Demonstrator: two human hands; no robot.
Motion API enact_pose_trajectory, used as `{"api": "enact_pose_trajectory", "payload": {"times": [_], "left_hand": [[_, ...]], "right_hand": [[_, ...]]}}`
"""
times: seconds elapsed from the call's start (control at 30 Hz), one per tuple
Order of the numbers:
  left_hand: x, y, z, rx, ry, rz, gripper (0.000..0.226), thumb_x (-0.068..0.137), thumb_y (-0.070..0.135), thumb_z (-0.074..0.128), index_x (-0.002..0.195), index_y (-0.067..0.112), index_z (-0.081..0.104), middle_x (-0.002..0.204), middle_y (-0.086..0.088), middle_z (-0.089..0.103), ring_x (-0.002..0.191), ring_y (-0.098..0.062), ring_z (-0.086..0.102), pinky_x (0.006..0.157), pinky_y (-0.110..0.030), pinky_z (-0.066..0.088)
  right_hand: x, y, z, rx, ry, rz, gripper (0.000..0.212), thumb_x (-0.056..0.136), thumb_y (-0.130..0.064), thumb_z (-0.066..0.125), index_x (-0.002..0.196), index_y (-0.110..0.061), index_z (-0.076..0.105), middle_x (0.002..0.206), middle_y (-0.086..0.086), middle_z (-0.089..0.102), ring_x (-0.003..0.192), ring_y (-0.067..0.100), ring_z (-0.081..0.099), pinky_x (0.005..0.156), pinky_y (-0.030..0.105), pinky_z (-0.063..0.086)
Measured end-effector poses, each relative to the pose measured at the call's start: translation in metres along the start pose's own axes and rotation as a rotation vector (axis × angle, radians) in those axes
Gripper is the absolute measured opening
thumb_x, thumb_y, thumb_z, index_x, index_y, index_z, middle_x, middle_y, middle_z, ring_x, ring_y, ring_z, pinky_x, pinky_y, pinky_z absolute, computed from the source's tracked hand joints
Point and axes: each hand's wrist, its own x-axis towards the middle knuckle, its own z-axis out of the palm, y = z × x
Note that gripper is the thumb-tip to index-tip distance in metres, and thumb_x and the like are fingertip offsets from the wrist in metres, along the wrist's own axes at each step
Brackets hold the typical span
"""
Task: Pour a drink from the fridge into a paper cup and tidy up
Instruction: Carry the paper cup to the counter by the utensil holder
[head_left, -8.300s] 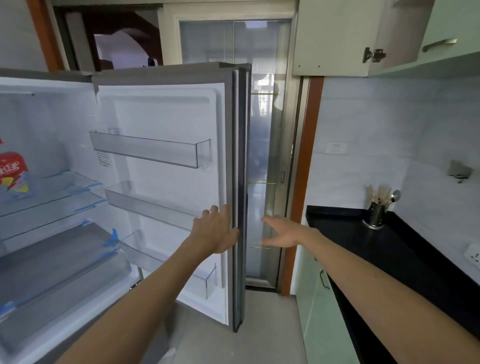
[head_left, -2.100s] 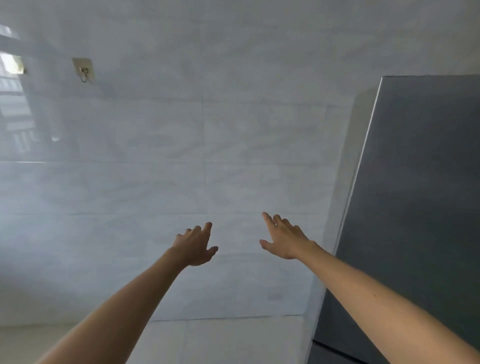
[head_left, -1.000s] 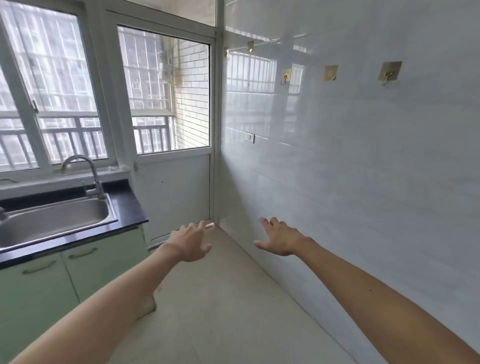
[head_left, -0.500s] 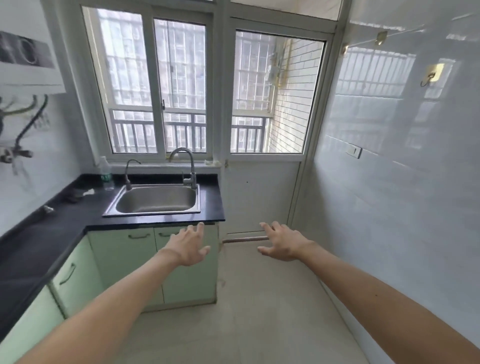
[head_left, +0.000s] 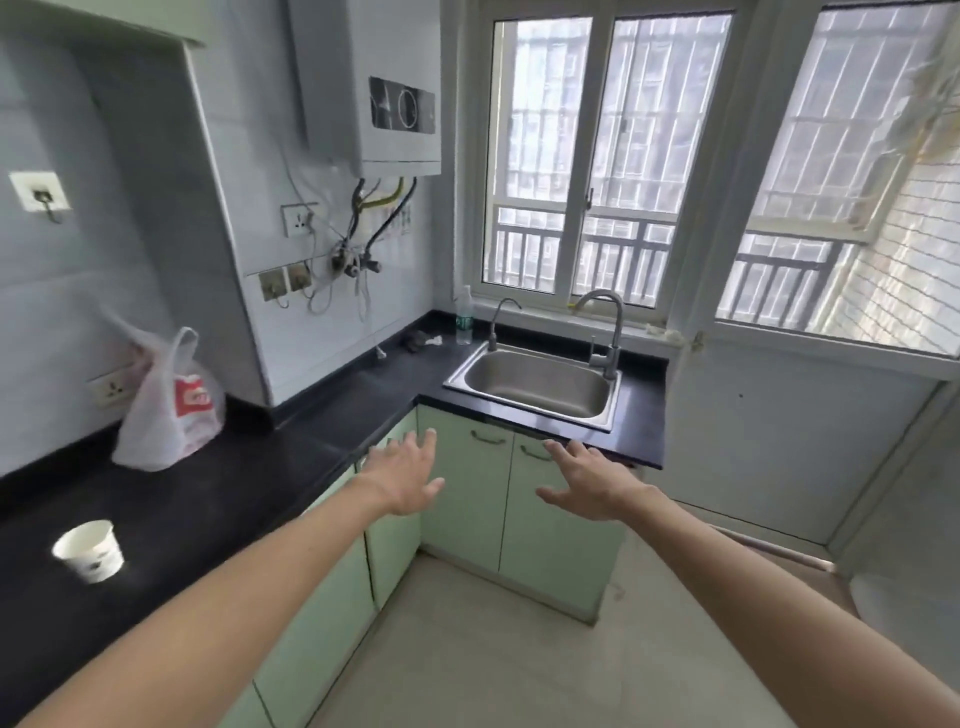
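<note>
- A person's left hand (head_left: 408, 478) and right hand (head_left: 587, 483) reach forward side by side in a narrow kitchen, both with fingers spread wide and holding nothing.
- Both hands hang in the air in front of pale green cupboard doors (head_left: 467, 504), touching neither the doors nor the table (head_left: 218, 499).
- A white paper cup (head_left: 91, 552) stands upright on the black table at lower left, well apart from either hand; whether it holds any drink cannot be told.
- Farther back along the same table, against the tiled wall, sits a white plastic bag (head_left: 166, 410) with a red print, its handles standing up.
- The table turns the corner under the window (head_left: 602, 156), where a steel sink (head_left: 535, 384) is set into it, with a tall tap (head_left: 609, 327) at its right rear and a smaller one at its left rear.
- A clear bottle (head_left: 464, 317) stands upright in the corner just left of the sink.
- A white water heater (head_left: 389, 88) hangs on the wall above, pipes and cables trailing below it.
- Pale floor (head_left: 493, 654) tiles fill the foreground between the forearms.
</note>
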Motion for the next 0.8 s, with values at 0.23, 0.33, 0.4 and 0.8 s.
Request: {"api": "enact_pose_trajectory", "payload": {"times": [0.23, 0.33, 0.4, 0.8], "left_hand": [[-0.028, -0.085, 0.005, -0.012, -0.022, -0.221, 0.080, 0.097, 0.049, 0.046, 0.156, 0.009, 0.008, 0.152, -0.018, 0.032, 0.136, -0.036, 0.039, 0.104, -0.051, 0.042], [-0.034, -0.115, 0.003, -0.010, -0.014, -0.275, 0.080, 0.098, 0.048, 0.046, 0.156, 0.009, 0.007, 0.153, -0.018, 0.031, 0.137, -0.036, 0.038, 0.103, -0.051, 0.043], [-0.036, -0.131, 0.002, -0.018, -0.009, -0.298, 0.080, 0.098, 0.047, 0.046, 0.156, 0.009, 0.007, 0.154, -0.019, 0.030, 0.137, -0.036, 0.037, 0.103, -0.050, 0.043], [-0.029, -0.228, 0.025, -0.093, -0.032, -0.385, 0.078, 0.099, 0.045, 0.045, 0.156, 0.009, 0.006, 0.156, -0.021, 0.027, 0.137, -0.039, 0.038, 0.103, -0.048, 0.044]], "right_hand": [[0.052, -0.076, -0.004, 0.010, 0.005, -0.207, 0.079, 0.093, -0.061, 0.048, 0.155, -0.028, 0.011, 0.151, 0.009, 0.033, 0.134, 0.030, 0.039, 0.101, 0.047, 0.044], [0.071, -0.103, -0.011, 0.028, 0.011, -0.253, 0.080, 0.093, -0.061, 0.047, 0.155, -0.027, 0.009, 0.151, 0.010, 0.032, 0.134, 0.031, 0.039, 0.101, 0.048, 0.045], [0.082, -0.119, -0.014, 0.026, 0.016, -0.281, 0.080, 0.093, -0.061, 0.047, 0.155, -0.027, 0.010, 0.151, 0.010, 0.032, 0.134, 0.032, 0.039, 0.100, 0.048, 0.045], [0.155, -0.216, -0.015, 0.102, 0.005, -0.389, 0.081, 0.094, -0.061, 0.047, 0.156, -0.026, 0.010, 0.151, 0.010, 0.032, 0.138, 0.031, 0.037, 0.106, 0.047, 0.040]]}}
